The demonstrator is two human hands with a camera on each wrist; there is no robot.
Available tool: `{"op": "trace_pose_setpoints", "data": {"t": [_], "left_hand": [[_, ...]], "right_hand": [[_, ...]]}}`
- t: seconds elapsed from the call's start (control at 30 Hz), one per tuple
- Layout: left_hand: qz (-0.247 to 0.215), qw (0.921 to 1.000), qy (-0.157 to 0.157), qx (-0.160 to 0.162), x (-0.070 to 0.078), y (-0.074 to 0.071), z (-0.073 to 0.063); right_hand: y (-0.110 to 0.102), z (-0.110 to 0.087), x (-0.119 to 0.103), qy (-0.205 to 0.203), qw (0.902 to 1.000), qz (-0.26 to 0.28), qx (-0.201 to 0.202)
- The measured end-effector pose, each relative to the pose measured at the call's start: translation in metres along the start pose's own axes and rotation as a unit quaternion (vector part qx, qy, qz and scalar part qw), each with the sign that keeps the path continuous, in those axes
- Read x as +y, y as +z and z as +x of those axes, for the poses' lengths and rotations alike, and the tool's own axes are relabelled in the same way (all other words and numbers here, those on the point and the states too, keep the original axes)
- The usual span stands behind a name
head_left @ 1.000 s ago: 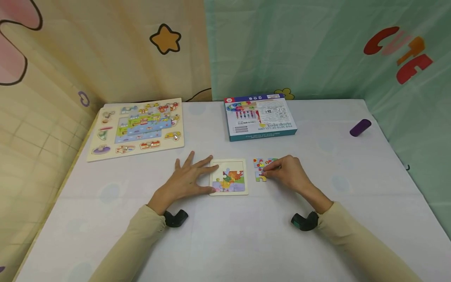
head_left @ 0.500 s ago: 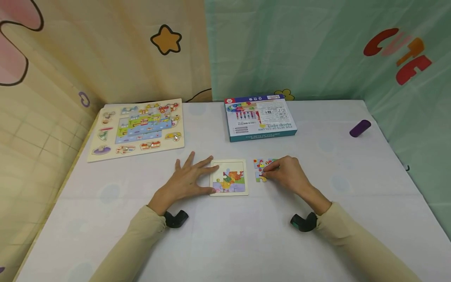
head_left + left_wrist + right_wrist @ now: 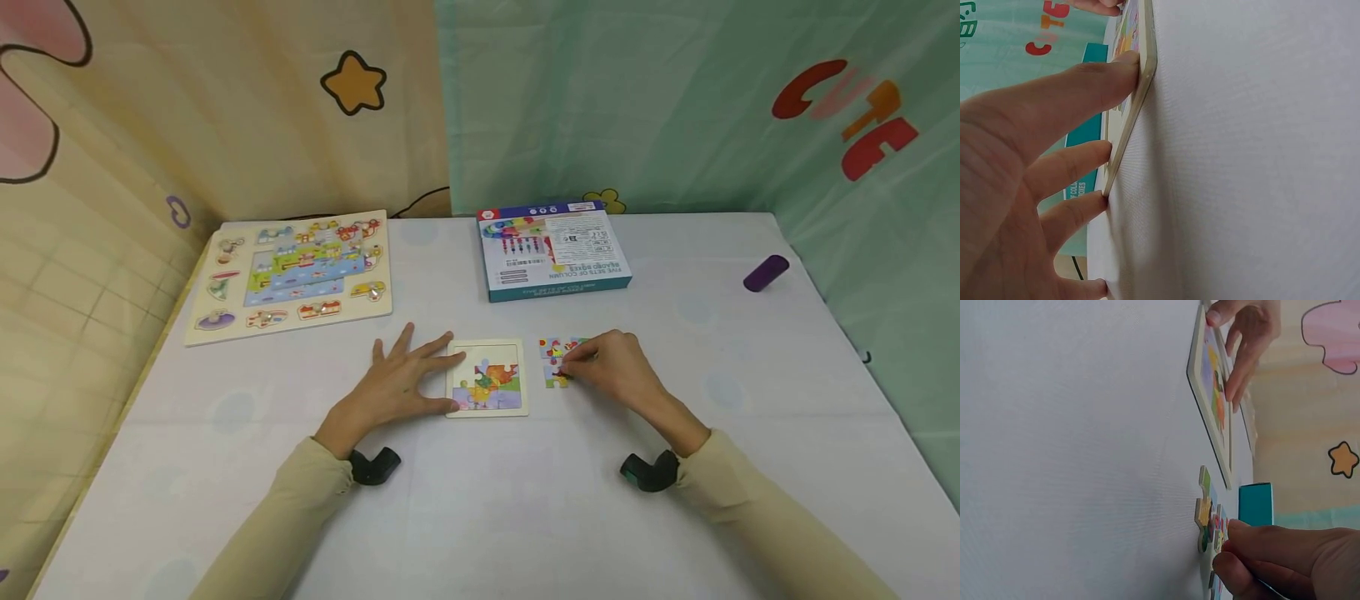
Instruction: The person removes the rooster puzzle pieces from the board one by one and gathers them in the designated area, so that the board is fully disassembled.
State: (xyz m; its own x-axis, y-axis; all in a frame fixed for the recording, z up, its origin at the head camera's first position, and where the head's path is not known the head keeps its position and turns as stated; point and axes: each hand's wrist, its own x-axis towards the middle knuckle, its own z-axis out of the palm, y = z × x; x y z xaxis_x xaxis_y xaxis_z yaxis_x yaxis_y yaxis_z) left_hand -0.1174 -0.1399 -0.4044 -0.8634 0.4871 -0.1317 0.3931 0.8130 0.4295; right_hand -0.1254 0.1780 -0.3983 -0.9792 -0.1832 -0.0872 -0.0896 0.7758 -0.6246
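A small square jigsaw tray (image 3: 524,375) lies mid-table, its lower and right parts filled with colourful pieces (image 3: 495,392) and its upper left bare wood. My left hand (image 3: 401,379) has its fingers spread along the tray's left side; the thumb presses on the lower left corner, as the left wrist view also shows. Right of the tray lie several loose puzzle pieces (image 3: 551,347). Over them, my right hand (image 3: 615,367) pinches a puzzle piece (image 3: 1218,540) between thumb and index finger, mostly hidden by the fingertips.
A larger wooden knob puzzle board (image 3: 315,312) lies at the back left. At the back centre is a flat box (image 3: 558,292) with a teal side. A purple cylinder (image 3: 767,273) lies at the far right. Curtains (image 3: 600,108) hang behind the table.
My right fingertips shift very slightly to the right among the loose pieces. The left hand and the tray stay in place.
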Motion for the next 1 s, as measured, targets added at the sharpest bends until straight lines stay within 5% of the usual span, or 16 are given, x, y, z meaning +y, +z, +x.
{"op": "trace_pose_setpoints", "data": {"t": [0.6, 1.0], "left_hand": [[0.007, 1.0, 0.0, -0.005, 0.0, 0.0, 0.0], [0.014, 0.9999, 0.002, -0.001, 0.0, 0.0, -0.001]], "right_hand": [[0.037, 0.011, -0.044, -0.092, 0.9948, 0.021, -0.038], [0.052, 0.014, -0.061, -0.104, 0.9928, -0.01, -0.059]]}}
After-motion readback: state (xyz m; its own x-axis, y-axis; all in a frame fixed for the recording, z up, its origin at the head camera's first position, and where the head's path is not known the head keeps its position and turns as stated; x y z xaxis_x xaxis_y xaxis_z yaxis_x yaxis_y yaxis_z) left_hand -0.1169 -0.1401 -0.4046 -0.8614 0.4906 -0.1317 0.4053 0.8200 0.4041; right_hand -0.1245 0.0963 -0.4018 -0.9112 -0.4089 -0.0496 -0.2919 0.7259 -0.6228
